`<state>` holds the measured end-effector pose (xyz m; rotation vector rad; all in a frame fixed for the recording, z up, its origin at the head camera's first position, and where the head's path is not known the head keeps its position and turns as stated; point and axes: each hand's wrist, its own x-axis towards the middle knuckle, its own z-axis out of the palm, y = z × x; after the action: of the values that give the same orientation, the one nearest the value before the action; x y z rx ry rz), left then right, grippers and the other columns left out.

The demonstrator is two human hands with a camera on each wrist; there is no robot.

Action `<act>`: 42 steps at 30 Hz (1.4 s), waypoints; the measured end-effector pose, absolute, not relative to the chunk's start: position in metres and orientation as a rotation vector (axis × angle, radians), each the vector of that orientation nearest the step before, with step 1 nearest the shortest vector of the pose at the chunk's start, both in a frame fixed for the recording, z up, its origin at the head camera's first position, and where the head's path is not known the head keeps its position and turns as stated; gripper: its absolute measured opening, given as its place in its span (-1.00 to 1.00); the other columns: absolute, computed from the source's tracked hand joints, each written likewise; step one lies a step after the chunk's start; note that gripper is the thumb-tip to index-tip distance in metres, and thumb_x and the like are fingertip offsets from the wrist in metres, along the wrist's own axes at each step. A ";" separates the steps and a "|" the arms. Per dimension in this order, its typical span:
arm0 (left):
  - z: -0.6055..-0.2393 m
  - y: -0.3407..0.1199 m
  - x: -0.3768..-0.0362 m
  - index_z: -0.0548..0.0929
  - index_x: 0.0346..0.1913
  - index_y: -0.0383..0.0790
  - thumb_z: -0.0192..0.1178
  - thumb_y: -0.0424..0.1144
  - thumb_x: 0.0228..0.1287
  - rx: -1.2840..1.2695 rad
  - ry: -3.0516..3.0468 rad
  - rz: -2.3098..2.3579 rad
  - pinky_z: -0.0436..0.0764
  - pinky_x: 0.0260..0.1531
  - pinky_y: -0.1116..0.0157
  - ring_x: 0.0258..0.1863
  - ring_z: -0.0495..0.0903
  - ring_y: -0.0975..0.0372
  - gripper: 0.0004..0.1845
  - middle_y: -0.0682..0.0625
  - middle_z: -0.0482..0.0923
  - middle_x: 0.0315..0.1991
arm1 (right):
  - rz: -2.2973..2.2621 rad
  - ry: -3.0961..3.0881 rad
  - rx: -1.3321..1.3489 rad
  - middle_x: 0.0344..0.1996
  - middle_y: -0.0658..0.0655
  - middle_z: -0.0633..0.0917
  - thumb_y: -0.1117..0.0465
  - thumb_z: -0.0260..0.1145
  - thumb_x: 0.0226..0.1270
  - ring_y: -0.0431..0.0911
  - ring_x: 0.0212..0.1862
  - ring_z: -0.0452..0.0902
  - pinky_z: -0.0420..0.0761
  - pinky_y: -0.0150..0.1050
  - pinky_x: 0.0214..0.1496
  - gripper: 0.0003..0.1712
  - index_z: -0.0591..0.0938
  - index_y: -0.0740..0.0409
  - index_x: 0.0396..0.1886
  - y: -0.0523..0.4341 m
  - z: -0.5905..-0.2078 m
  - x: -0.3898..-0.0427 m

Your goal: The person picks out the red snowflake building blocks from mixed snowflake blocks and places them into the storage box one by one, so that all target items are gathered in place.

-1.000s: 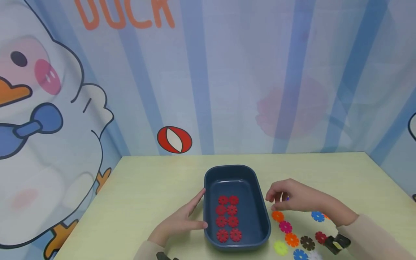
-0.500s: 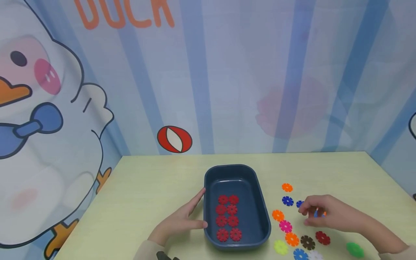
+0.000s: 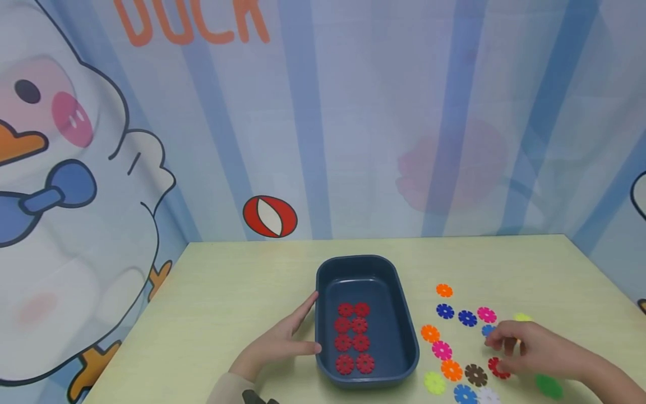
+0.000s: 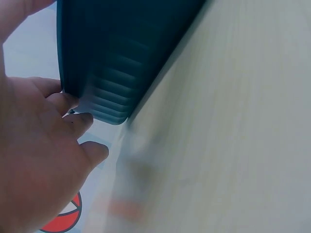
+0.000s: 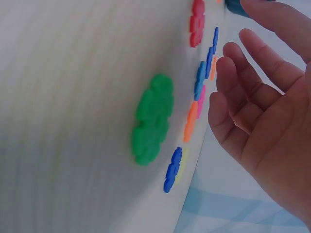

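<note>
Closest to the person, a white disc (image 3: pixel 487 396) and a blue disc (image 3: pixel 465 394) lie at the table's near edge, with a yellow-green disc (image 3: pixel 434 382) and a green disc (image 3: pixel 548 385) on either side of them. Just beyond, the right hand (image 3: pixel 535 350) hovers low over the scattered snowflake discs, fingers loosely spread and gripping nothing, its fingertips above a dark red disc (image 3: pixel 496 368) that lies beside a brown disc (image 3: pixel 475 373). On the other side, the left hand (image 3: pixel 280 342) lies flat on the pale table (image 3: pixel 227 303), its straight fingers pressed against the left wall of the dark blue tray (image 3: pixel 404 331). Inside the tray, eight red discs (image 3: pixel 353 336) lie in two neat columns. Right of the tray, orange and pink discs run in a line, and farther out sit two dark blue ones, another pink disc (image 3: pixel 487 314) and an orange disc (image 3: pixel 444 290) farthest of all. Behind the table hangs a striped backdrop with a cartoon duck (image 3: pixel 75 185).
</note>
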<state>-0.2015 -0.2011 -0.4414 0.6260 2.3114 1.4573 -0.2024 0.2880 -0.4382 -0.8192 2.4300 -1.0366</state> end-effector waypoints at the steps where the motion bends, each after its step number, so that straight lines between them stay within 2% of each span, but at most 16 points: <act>1: -0.442 -0.201 -0.202 -0.14 0.56 -0.01 0.32 -0.09 0.16 0.632 2.312 1.458 -0.07 0.43 -0.16 0.53 -0.21 -0.01 0.04 -0.02 -0.21 0.56 | -1.029 2.429 -0.817 -0.29 -0.04 0.61 0.21 0.37 0.23 -0.28 -0.34 0.42 0.50 -0.39 -0.42 -0.71 0.58 0.18 -0.08 0.289 -0.440 -0.203; 6: -0.443 -0.201 -0.203 -0.14 0.56 -0.01 0.32 -0.08 0.17 0.637 2.318 1.454 -0.06 0.43 -0.16 0.53 -0.21 -0.01 0.04 -0.02 -0.21 0.56 | -0.978 2.412 -0.766 -0.23 -0.04 0.62 0.19 0.42 0.16 -0.28 -0.31 0.41 0.53 -0.43 -0.33 -0.67 0.59 0.17 -0.09 0.293 -0.445 -0.204; 11: -0.442 -0.201 -0.203 -0.14 0.56 0.01 0.33 -0.06 0.17 0.626 2.325 1.446 -0.05 0.43 -0.15 0.53 -0.21 -0.01 0.04 0.00 -0.21 0.56 | -0.884 2.435 -0.661 -0.21 0.05 0.60 0.19 0.47 0.08 -0.29 -0.30 0.40 0.54 -0.46 -0.26 -0.64 0.62 0.15 -0.11 0.292 -0.446 -0.205; 21: -0.442 -0.200 -0.202 -0.14 0.56 0.02 0.33 -0.02 0.16 0.610 2.337 1.434 -0.03 0.42 -0.17 0.53 -0.19 -0.02 0.04 -0.01 -0.20 0.56 | -0.894 2.436 -0.764 -0.37 0.00 0.50 0.22 0.45 0.08 -0.27 -0.36 0.34 0.46 -0.42 -0.37 -0.73 0.61 0.09 -0.21 0.291 -0.447 -0.205; 29: -0.442 -0.200 -0.201 -0.12 0.56 0.04 0.34 -0.04 0.15 0.585 2.333 1.444 -0.06 0.43 -0.17 0.53 -0.21 0.00 0.04 0.01 -0.20 0.56 | -0.893 2.427 -0.689 -0.43 0.03 0.50 0.26 0.47 0.03 -0.22 -0.38 0.37 0.42 -0.41 -0.43 -0.71 0.54 0.08 -0.28 0.286 -0.445 -0.203; 42: -0.440 -0.198 -0.200 -0.12 0.56 0.04 0.33 -0.07 0.15 0.579 2.341 1.436 -0.04 0.42 -0.18 0.53 -0.19 -0.02 0.03 0.00 -0.18 0.56 | -0.897 2.426 -0.815 -0.51 -0.14 0.48 0.31 0.39 0.09 -0.30 -0.44 0.35 0.37 -0.39 -0.49 -0.77 0.52 0.03 -0.30 0.284 -0.444 -0.206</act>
<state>-0.1997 -0.1985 -0.4399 0.5791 2.3405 1.4359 -0.2058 0.2843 -0.4436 -0.8151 2.4259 -0.8969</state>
